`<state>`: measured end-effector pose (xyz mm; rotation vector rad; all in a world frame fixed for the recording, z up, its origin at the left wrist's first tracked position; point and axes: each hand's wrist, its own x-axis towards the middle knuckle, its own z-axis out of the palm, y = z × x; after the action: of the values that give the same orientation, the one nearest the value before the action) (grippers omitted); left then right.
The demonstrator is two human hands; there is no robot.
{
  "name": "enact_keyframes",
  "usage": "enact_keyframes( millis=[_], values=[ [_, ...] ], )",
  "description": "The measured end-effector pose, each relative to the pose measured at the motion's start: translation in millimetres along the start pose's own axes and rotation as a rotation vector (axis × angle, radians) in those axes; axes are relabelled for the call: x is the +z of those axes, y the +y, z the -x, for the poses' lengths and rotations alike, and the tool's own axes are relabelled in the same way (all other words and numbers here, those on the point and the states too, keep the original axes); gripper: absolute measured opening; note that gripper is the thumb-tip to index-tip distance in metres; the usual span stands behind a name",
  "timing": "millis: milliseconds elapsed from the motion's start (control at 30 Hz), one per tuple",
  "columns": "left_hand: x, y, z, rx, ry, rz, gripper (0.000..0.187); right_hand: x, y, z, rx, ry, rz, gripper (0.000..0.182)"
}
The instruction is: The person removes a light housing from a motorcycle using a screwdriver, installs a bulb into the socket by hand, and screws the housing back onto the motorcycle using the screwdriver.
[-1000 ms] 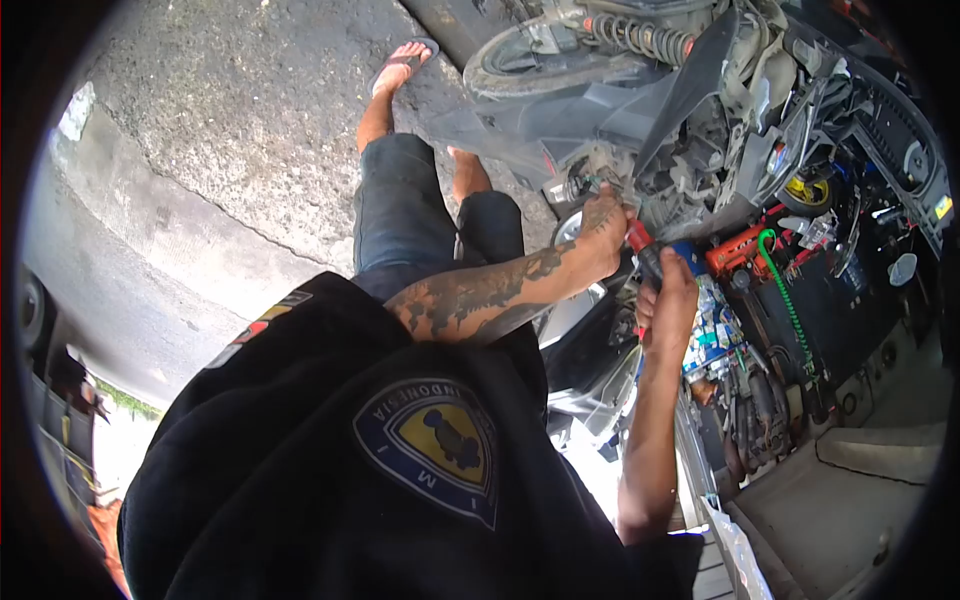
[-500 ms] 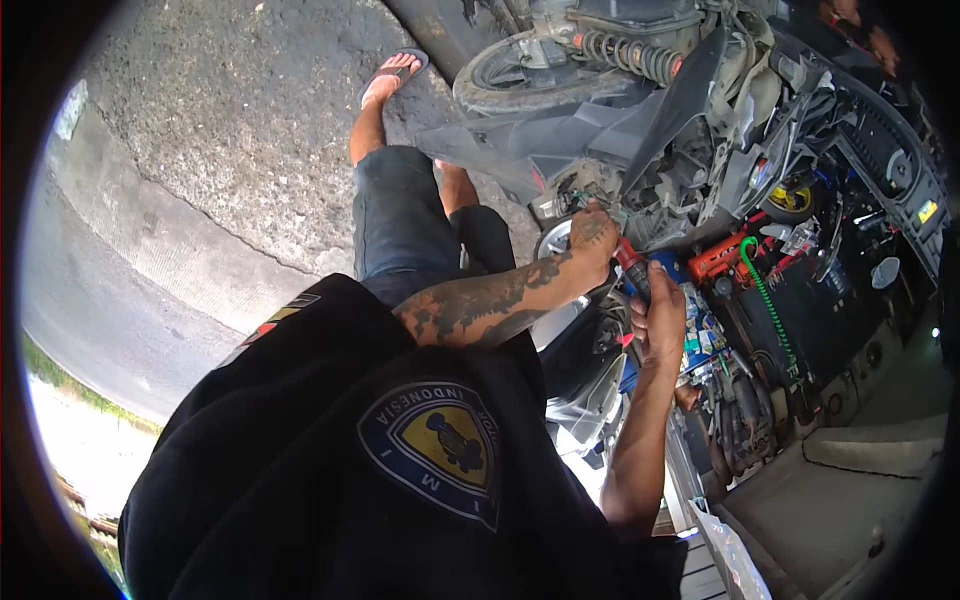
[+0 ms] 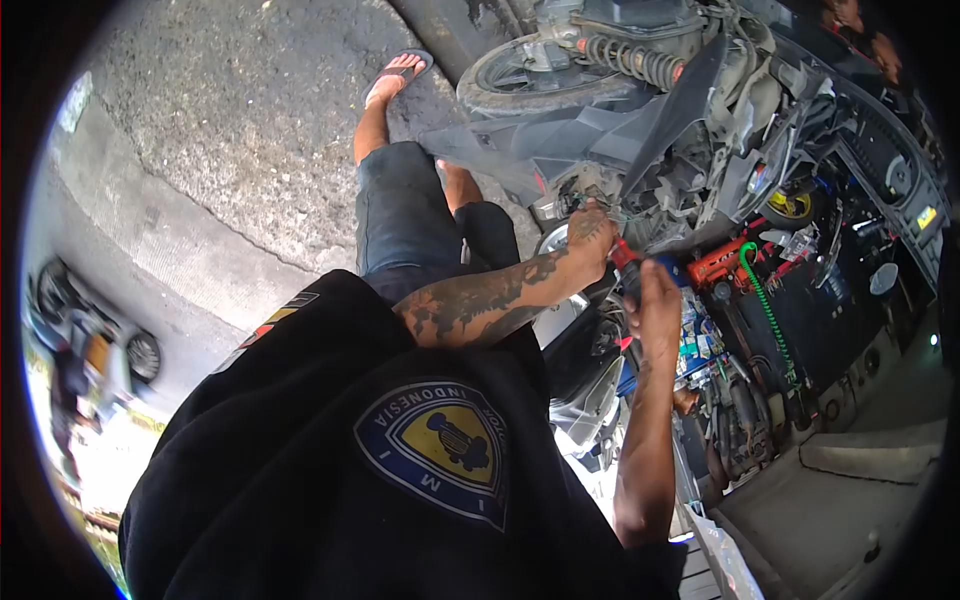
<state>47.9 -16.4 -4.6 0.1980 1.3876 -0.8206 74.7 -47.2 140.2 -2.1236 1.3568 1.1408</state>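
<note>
My right hand (image 3: 655, 305) is closed on a screwdriver (image 3: 628, 265) with a red and black handle; its shaft is hidden. Just in front of the red end, my tattooed left hand (image 3: 594, 232) has its fingers curled against the exposed parts of a motorcycle (image 3: 600, 140). What those fingers grip is out of sight. Wires and small fittings (image 3: 592, 183) show right beyond the left fingertips. Grey and black body panels of the motorcycle, some loose or dusty, lie above and to the right of both hands.
The motorcycle's wheel (image 3: 500, 80) and a spring shock absorber (image 3: 635, 62) are at the top. A green coiled hose (image 3: 770, 300), a red tool or machine (image 3: 715, 263) and piled parts (image 3: 735, 410) stand right. A motorbike with a rider (image 3: 95, 345) is on the road at left.
A motorbike and rider have come into view on the road at left. My right hand has shifted slightly on the handle; my left hand stays at nearly the same spot.
</note>
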Motion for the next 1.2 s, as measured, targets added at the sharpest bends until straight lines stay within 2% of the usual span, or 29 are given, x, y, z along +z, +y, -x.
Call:
enact_keyframes(
  millis=[33, 67, 100, 133, 167, 233, 300, 367, 400, 500, 567, 600, 633, 667, 700, 767, 833, 900, 967, 1033, 1100, 1133, 1167, 1200],
  values=[
    [-3, -9, -8, 0.002, -0.019, -0.005, 0.038, -1, 18, 1, -0.008, 0.017, -0.006, 0.036],
    [-8, -19, -19, 0.087, -0.045, -0.198, 0.039, 0, 39, -2, -0.464, 0.117, 0.27, 0.039],
    [-13, -31, -41, 0.161, -0.039, -0.187, 0.039, 3, 48, -3, -0.926, 0.204, 0.546, 0.044],
    [-18, -43, -63, 0.236, -0.034, -0.177, 0.039, 5, 27, 11, -1.071, 0.259, 0.687, 0.05],
    [-23, -55, -84, 0.309, -0.029, -0.168, 0.04, 5, 10, 16, -1.082, 0.246, 0.678, 0.05],
    [-16, -21, -40, -0.039, -0.071, 0.027, 0.041, 0, -9, 24, -0.731, 0.034, 0.907, 0.046],
    [-9, -15, -31, 0.109, -0.099, -0.329, 0.041, 0, -18, 14, -0.722, -0.026, 0.921, 0.04],
    [-6, -7, -15, 0.052, -0.048, -0.093, 0.041, 4, -16, 13, -0.495, -0.049, 0.657, 0.037],
    [-7, 6, 2, -0.016, -0.067, -0.016, 0.042, 8, -9, 13, -0.49, -0.056, 0.661, 0.037],
    [-8, -11, -16, 0.052, 0.014, -0.122, 0.042, 23, 34, 7, 0.039, -0.137, -0.394, 0.042],
    [-15, -29, -41, 0.095, 0.02, -0.215, 0.042, 28, 38, 11, 0.056, -0.133, -0.44, 0.043],
    [-13, -25, -37, 0.117, 0.012, -0.255, 0.042, 24, 37, 10, -0.116, -0.077, -0.219, 0.044],
    [-12, -22, -32, 0.138, 0.005, -0.295, 0.042, 18, 36, 6, -0.291, -0.017, 0.016, 0.045],
    [-10, -17, -30, 0.086, -0.015, -0.178, 0.044, 14, 41, 1, -0.829, 0.184, 0.414, 0.045],
    [-9, -5, -17, 0.029, -0.03, -0.059, 0.047, 10, 32, 8, -0.835, 0.184, 0.411, 0.045],
    [-10, 1, -4, 0.032, -0.06, -0.016, 0.04, 1, 8, 29, -0.749, 0.054, 0.951, 0.045],
    [-14, -4, -10, 0.058, -0.115, -0.054, 0.04, 7, 12, 16, -0.762, 0.006, 0.898, 0.04],
    [-9, -8, -12, 0.062, -0.088, 0.043, 0.04, 12, 13, 11, -0.562, -0.026, 0.624, 0.037],
    [-6, 2, -5, 0.033, -0.02, -0.002, 0.04, 11, 13, 2, -0.097, -0.138, -0.191, 0.033],
    [-12, -4, -8, -0.003, -0.033, -0.063, 0.039, -7, 32, -19, 0.116, -0.234, -0.591, 0.033],
    [-10, -12, -17, 0.177, -0.052, -0.165, 0.038, -6, 37, -17, 0.129, -0.196, -0.613, 0.034],
    [-9, -3, -9, 0.056, -0.064, -0.063, 0.038, 0, 25, -4, 0.022, -0.175, -0.389, 0.036],
    [-7, 5, -4, 0.057, -0.082, -0.075, 0.038, 1, 20, 4, -0.068, -0.15, -0.158, 0.037],
    [-8, 9, 1, 0.029, -0.062, -0.055, 0.038, 9, 26, 0, -0.459, 0.053, 0.168, 0.037]
  ],
)
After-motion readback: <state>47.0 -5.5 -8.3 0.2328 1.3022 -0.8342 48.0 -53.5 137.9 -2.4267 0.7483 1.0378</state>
